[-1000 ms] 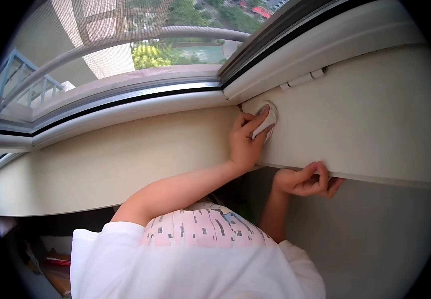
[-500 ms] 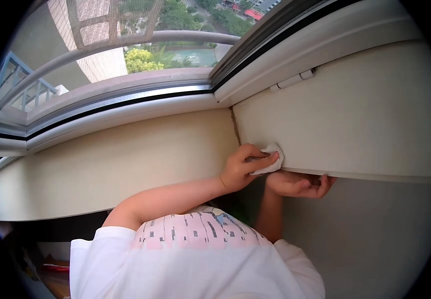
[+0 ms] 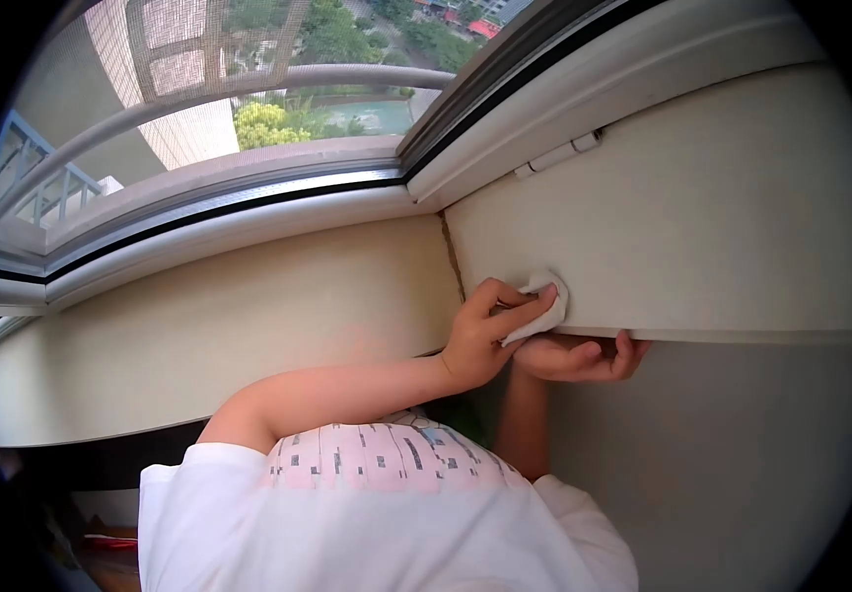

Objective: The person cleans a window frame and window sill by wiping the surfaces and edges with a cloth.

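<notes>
My left hand (image 3: 485, 331) pinches a crumpled white cloth or tissue (image 3: 547, 308) between thumb and fingers. The cloth lies against the top of the cream right-hand window sill (image 3: 702, 217), close to its front edge and just right of the inner corner. Below that edge, my right hand (image 3: 579, 358) is turned palm up with its fingers loosely curled and apart. Its fingertips reach the underside of the sill's lip, and nothing shows in the palm. Part of the right wrist is hidden behind the left hand.
Another sill section (image 3: 219, 326) runs left from a dark, cracked corner joint (image 3: 453, 257). Window frames (image 3: 229, 207) rise behind both sections, with a screen and outdoor greenery beyond. A white hinge (image 3: 559, 155) sits on the right frame. A grey panel (image 3: 702, 454) drops below the right sill.
The view has shifted slightly, so the sill and window appear farther left. The cloth in my left hand has slid a little right along the sill. My right hand stays under the edge.
</notes>
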`<state>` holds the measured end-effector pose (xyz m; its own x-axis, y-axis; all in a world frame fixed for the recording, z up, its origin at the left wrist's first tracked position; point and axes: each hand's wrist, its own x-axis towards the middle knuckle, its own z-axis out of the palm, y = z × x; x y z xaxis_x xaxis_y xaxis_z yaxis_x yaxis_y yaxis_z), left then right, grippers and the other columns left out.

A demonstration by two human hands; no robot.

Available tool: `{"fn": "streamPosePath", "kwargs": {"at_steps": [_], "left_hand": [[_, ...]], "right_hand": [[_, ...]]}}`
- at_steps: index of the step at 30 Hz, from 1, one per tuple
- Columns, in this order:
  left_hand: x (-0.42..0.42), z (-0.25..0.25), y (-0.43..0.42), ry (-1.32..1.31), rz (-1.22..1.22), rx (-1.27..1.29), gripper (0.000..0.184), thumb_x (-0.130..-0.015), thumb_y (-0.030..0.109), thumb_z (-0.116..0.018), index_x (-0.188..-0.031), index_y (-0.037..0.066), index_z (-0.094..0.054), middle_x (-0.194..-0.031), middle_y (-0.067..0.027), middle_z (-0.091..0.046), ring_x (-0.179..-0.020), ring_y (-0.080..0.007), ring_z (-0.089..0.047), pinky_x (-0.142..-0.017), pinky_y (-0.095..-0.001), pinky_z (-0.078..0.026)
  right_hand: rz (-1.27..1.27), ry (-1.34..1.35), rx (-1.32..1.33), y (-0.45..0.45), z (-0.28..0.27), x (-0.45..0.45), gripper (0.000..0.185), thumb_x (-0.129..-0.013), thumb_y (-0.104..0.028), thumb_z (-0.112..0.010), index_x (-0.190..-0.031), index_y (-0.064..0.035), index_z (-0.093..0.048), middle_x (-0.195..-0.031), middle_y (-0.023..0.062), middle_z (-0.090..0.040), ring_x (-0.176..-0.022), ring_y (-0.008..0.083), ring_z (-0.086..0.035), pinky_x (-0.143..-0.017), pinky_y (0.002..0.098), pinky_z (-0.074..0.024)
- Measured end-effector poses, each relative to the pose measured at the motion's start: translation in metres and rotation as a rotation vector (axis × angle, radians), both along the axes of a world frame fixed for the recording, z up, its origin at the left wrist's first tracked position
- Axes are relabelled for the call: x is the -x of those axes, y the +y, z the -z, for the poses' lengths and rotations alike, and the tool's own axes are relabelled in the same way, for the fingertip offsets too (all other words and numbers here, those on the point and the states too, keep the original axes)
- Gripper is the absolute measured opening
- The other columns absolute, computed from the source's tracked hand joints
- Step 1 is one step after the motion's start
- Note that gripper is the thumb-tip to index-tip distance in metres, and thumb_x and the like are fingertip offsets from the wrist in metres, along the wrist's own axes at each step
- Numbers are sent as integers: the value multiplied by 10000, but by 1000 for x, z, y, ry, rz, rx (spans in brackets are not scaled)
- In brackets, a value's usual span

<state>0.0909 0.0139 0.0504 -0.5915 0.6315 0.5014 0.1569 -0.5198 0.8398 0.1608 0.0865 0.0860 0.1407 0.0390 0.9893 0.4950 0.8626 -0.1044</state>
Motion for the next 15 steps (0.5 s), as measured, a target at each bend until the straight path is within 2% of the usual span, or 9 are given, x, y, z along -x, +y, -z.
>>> {"fn": "streamPosePath", "kwargs": {"at_steps": [2, 3, 7, 9, 12, 15], "left_hand": [[-7, 2, -9, 40, 59, -71, 503, -771, -36, -791, -1250, 110, -739, -937, -48, -546, -827, -176, -579, -721, -298, -508], [-3, 5, -5, 83, 50, -115, 516, -756, -33, -795, -1247, 118, -743, -936, -42, -549, -810, -187, -573, -714, -303, -508], [10, 6, 14, 88, 51, -196, 502, -777, -40, -785, -1252, 115, -739, -925, -38, -541, -782, -168, -542, -693, -289, -488], [13, -2, 29, -185, -109, 38, 485, -795, -44, -778, -1255, 105, -734, -914, -32, -529, -759, -146, -503, -670, -272, -457], [40, -11, 59, -315, -180, 188, 492, -805, -48, -773, -1272, 98, -721, -898, -31, -519, -752, -134, -481, -660, -261, -435], [35, -10, 54, -267, -181, 98, 498, -807, -45, -773, -1282, 90, -712, -927, -49, -521, -773, -150, -498, -670, -265, -443]], "right_hand": [[-240, 74, 49, 0, -1, 2, 342, -1047, -286, -351, -1149, 14, -478, -1401, 204, -383, -1334, 351, -405, -1079, 526, -390], [-240, 75, 49, 0, 0, 2, 342, -1047, -286, -351, -1149, 14, -478, -1401, 204, -383, -1334, 351, -405, -1079, 526, -390], [-64, 17, 15, 0, -1, 0, 323, -1040, -274, -365, -1134, 12, -483, -1391, 212, -386, -1319, 347, -420, -1076, 515, -395], [-9, -2, 0, -1, -2, 0, 317, -1039, -268, -367, -1131, 11, -485, -1390, 216, -385, -1309, 344, -426, -1071, 507, -397], [36, -35, 13, -5, -4, -1, 317, -1040, -261, -358, -1134, 13, -488, -1388, 222, -384, -1289, 332, -433, -1060, 500, -396], [36, -67, 8, -5, -6, 0, 316, -1042, -255, -349, -1139, 13, -487, -1389, 219, -384, -1269, 325, -440, -1051, 495, -395]]}}
